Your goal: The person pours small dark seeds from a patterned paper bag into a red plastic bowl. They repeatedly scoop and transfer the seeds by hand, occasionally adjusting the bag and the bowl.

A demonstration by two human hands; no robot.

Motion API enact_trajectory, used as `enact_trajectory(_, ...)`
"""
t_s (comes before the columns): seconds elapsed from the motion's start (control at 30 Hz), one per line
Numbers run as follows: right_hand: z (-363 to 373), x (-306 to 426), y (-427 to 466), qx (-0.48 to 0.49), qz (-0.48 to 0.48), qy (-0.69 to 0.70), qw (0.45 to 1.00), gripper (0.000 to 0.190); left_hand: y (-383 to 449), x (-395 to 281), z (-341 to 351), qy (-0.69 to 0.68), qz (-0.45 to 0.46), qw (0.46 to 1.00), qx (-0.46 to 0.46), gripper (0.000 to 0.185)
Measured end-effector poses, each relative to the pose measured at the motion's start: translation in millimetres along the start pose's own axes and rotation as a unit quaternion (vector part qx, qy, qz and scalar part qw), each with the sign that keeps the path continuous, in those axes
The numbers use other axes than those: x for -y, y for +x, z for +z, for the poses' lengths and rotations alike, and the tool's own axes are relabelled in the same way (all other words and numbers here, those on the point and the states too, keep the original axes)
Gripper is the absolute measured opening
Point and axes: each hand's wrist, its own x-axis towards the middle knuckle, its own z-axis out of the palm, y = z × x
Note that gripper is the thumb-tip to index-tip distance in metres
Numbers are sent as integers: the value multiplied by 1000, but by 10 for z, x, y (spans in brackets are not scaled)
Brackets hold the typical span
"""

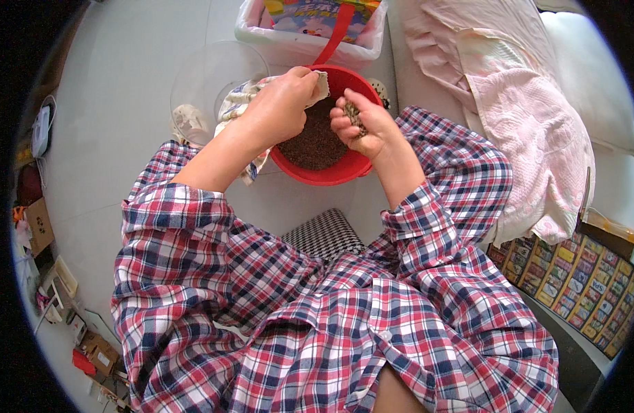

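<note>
A red bucket point(324, 178) stands on the floor before my knees, partly filled with small dark brown husks or grains point(317, 149). Over its left side my left hand point(285, 106) pinches the edge of a patterned cloth bag point(235, 106). The cloth drapes down outside the bucket, partly hidden by my forearm. My right hand point(373, 124) is above the bucket's right side, fingers curled around a handful of greyish-brown grains point(354, 118). Whether the cloth's pale edge point(323, 85) forms an opening, I cannot tell.
Left of the bucket is a clear round plastic container point(190, 77). A white-lined bin point(275, 44) with a colourful package point(311, 20) stands behind. A pink blanket point(528, 124) drapes over the sofa at right. A houndstooth-patterned stool or cushion point(324, 235) lies between my legs.
</note>
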Motion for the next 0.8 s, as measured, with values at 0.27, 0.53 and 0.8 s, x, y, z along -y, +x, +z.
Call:
enact_trajectory(0.27,506,-72,-155,29,-174,-57,983,40,-46,24,13,3,9,999,-38,49)
enact_trajectory(0.53,679,-29,-322,74,-125,-100,984,59,-62,67,16,11,31,996,-87,34)
enact_trajectory(0.8,22,117,260,-66,-175,-111,976,43,-44,150,-142,3,17,994,-111,50)
